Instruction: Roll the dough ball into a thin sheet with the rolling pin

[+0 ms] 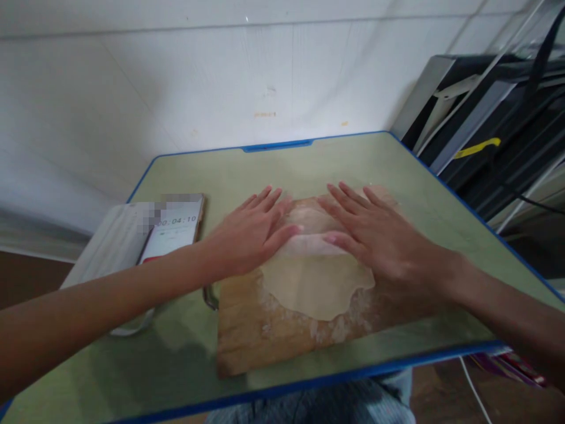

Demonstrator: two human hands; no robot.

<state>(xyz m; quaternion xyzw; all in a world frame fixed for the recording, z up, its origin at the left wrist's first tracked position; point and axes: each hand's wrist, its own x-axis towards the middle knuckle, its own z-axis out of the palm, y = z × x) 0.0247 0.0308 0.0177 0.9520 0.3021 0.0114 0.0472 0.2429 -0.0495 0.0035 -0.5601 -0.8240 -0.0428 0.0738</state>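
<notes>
A thin, uneven sheet of pale dough (pixel 315 288) lies on a wooden board (pixel 247 335) dusted with flour. Across the far part of the dough runs a pale, blurred band (pixel 313 244); it looks like a rolling pin, but I cannot make it out for sure. My left hand (pixel 253 229) lies palm down over the left end of this band, fingers stretched forward. Over its right end rests my right hand (pixel 375 229), also palm down with fingers spread. Both palms hide what is under them. A metal handle (pixel 210 297) shows at the board's left edge.
A phone (pixel 174 229) showing a timer leans on a whitish object (pixel 108 241) at left, beside my left forearm. The green table (pixel 176 353) has a blue rim. A white wall (pixel 220 82) stands behind; dark folded frames (pixel 477 118) lean at right.
</notes>
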